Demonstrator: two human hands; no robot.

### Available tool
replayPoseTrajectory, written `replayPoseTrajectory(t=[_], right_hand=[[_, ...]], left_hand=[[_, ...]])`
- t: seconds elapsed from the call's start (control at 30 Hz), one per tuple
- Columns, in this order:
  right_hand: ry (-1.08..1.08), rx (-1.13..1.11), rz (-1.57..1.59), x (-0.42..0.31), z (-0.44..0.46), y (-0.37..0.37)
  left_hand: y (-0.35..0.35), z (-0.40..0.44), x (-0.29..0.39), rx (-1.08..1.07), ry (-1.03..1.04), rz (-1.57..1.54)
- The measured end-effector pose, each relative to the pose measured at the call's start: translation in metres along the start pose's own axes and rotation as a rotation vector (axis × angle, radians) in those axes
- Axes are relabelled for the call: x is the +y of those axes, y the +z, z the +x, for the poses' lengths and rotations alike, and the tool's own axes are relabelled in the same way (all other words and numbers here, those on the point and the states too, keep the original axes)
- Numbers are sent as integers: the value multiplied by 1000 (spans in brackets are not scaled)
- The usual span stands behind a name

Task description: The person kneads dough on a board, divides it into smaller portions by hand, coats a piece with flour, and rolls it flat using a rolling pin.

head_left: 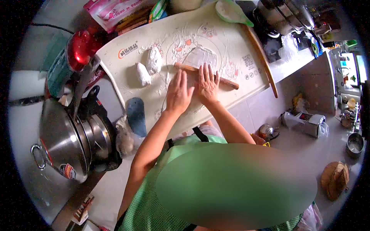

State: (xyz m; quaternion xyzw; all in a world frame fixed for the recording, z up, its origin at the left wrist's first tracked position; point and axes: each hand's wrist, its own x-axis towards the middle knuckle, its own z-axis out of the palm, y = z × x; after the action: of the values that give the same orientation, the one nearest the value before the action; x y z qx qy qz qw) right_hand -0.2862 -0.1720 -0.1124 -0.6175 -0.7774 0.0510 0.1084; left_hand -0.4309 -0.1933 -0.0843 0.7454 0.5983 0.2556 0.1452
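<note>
A short wooden rolling pin [230, 83] lies across the near part of a thin sheet of dough [200, 57] on a floured pale mat [127, 75]. My right hand [208, 84] rests on the pin with its fingers stretched out. My left hand [179, 92] is just beside it, fingers extended near the pin's left part; whether it touches the pin is hard to tell. Two floured dough pieces, a larger one [154, 61] and a smaller one [143, 74], lie left of the sheet.
A long wooden stick [262, 57] lies along the mat's right edge. At the top is a green-rimmed bowl [231, 11] with white powder. A large lidded wok [61, 138] stands at left, a blue-grey scraper [136, 115] by the mat, steel pots [283, 17] at upper right.
</note>
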Motion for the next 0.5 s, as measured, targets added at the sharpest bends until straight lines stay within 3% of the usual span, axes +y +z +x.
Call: replayPoseTrajectory(t=[0.1,0.5], right_hand=[[10,0,46,15,7,-3],[74,-32,-22,103,42,-30]], left_hand=[[31,41,-9,-1,117,175],[94,179,6,56,251,240]])
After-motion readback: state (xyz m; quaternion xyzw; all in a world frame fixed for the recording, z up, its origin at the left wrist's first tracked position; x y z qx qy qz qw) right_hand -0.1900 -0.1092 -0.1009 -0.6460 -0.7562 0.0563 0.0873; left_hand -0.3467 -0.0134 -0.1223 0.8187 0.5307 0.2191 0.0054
